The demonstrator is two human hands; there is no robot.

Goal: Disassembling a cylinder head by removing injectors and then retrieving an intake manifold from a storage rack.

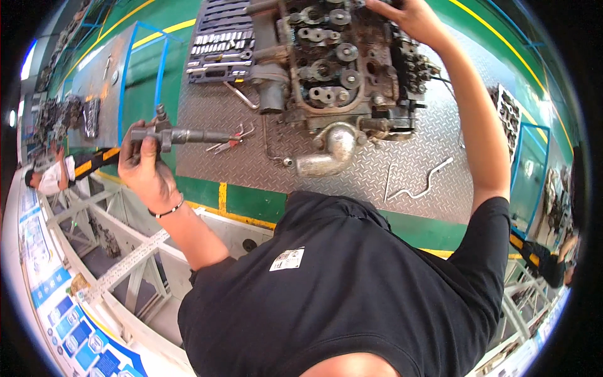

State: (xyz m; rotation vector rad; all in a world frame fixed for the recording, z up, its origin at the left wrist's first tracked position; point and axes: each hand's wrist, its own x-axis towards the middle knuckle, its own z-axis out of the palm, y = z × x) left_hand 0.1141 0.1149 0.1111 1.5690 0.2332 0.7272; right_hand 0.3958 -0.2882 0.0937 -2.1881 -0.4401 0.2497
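Observation:
My left hand is closed round a fuel injector, a dark metal body with a long nozzle pointing right, held up left of the engine. The engine stands on a metal-plated table, its oily valve gear uncovered. A curved metal pipe elbow sits at its near end. My right hand reaches to the engine's far right side at the upper edge of the picture. Its thumb is stretched out over the engine, and the other fingers are partly cut off.
A socket tool tray lies left of the engine, with a hex key near it. Thin bent metal pipes lie on the tread-plate table at the near right. Blue-framed tables stand on both sides; other people are at far left and right.

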